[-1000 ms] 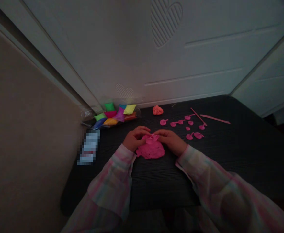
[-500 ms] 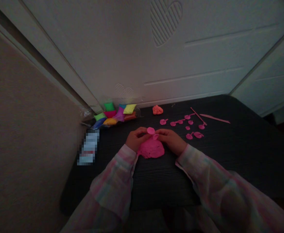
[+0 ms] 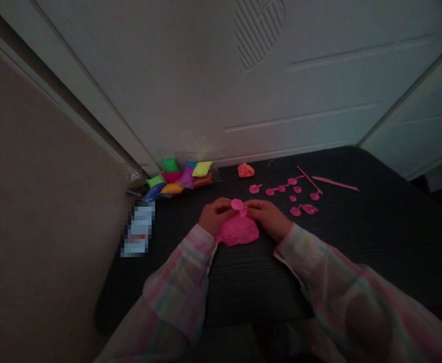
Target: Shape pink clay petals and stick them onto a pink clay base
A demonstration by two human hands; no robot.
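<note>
My left hand (image 3: 216, 215) has its fingers closed around the edge of a pink clay lump (image 3: 239, 232), close to a small flat clay disc (image 3: 237, 204) on its top. Opposite it, my right hand (image 3: 269, 218) pinches a second small clay disc (image 3: 244, 212) at the lump's upper right. Both discs touch or overlap the lump's top; the fingertips are partly hidden behind them. The lump rests on the dark table (image 3: 258, 297), its surface rough and rounded. To the right lie several pink clay discs with thin tails, one of them a larger disc (image 3: 309, 208).
An orange clay piece (image 3: 245, 170) sits near the back edge. Right of it lie a thin pink stick (image 3: 309, 179) and a flat pink strip (image 3: 336, 183). Coloured clay packets (image 3: 173, 188) in clear plastic stand back left, behind a blurred-out rectangular object (image 3: 139, 229). A white panel (image 3: 205, 101) borders the table's back.
The hands and the pink lump appear very slightly farther right in view, as the camera shifts a little. Both hands keep the same grip at the lump's top.
</note>
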